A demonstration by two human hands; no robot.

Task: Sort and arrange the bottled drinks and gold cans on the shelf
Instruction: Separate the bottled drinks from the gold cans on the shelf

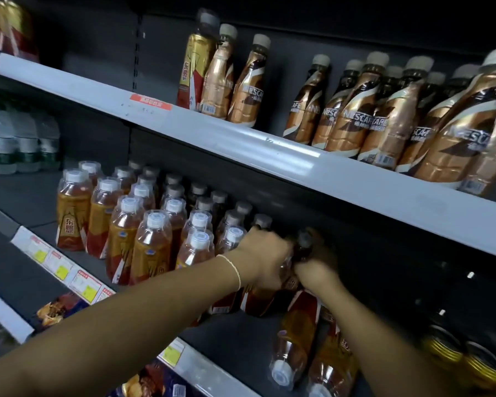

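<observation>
Rows of amber drink bottles [152, 242] with white caps and red-gold labels stand on the dark middle shelf [241, 348]. My left hand [265, 257] and my right hand [315, 267] both grip bottles at the right end of these rows; one dark cap [304, 239] shows between the hands. Two more bottles [295, 348] lie tipped over below my right forearm, caps pointing toward me. Gold cans [455, 356] stand at the lower right, partly in shadow.
The upper shelf [269, 144] carries bronze coffee bottles [384, 116] and one gold-red bottle [194, 64]. Water bottles [17, 138] stand at the far left. Price tags [60, 267] line the shelf edge, with snack packets [58, 308] below.
</observation>
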